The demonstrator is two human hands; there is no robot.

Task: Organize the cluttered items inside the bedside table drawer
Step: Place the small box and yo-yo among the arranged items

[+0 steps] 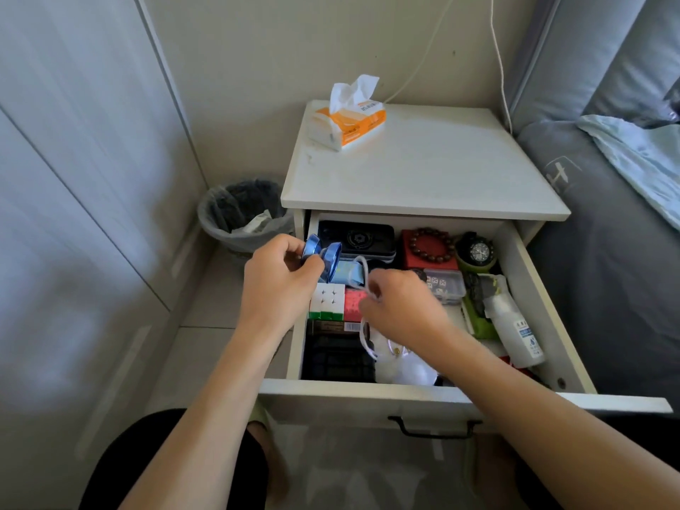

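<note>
The left hand (277, 285) has its fingers curled round a yo-yo (323, 254), two glossy blue metal discs on a narrow axle, held over the drawer's (368, 393) back left corner. A white string (362, 270) loops from the yo-yo to the right hand (399, 305), whose fingers are pinched on it above the drawer's middle; more string trails down in front of that hand.

The drawer is white painted wood with a black metal handle (434, 428), pulled well out of a white nightstand (423, 171) with a smooth flat top. At its back left lies a black glossy case (362, 239); beside that, a red box (428, 254) carries a bracelet (432, 244) of round dark brown beads. In the back right corner sits a watch (478, 252) with a black dial on a green band. A clear plastic box (443, 285) holds small white dice. Under the left hand sit a cube puzzle (327, 300), white on top with a green side, and a pinkish-red box (355, 303). A black ribbed rectangular thing (336, 357) fills the front left, clear crinkled plastic (403, 366) next to it. A white plastic bottle (519, 334) lies along the right wall.

On the nightstand stands a soft orange and white tissue pack (349, 125). A bin (241, 215) lined with a grey bag stands on the floor to the left.
</note>
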